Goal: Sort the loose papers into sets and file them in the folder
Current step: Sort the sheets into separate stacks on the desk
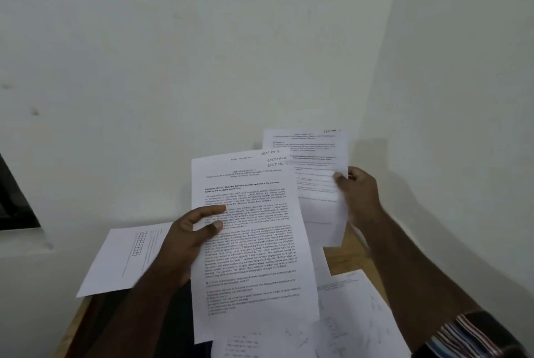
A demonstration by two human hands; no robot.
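White walls met in a corner behind a wooden tabletop (354, 245). Left hand (185, 237) fingers (212, 210) curled, thumb on top, pinching the left edge of a fanned stack of printed sheets (251, 248) held upright. Right hand (361, 194) fingers (339, 177) pinched a single sheet (312, 161) at its right edge, raised just behind the stack. More loose papers (355, 311) lay flat on the tabletop; one sheet (124, 259) overhung the left edge.
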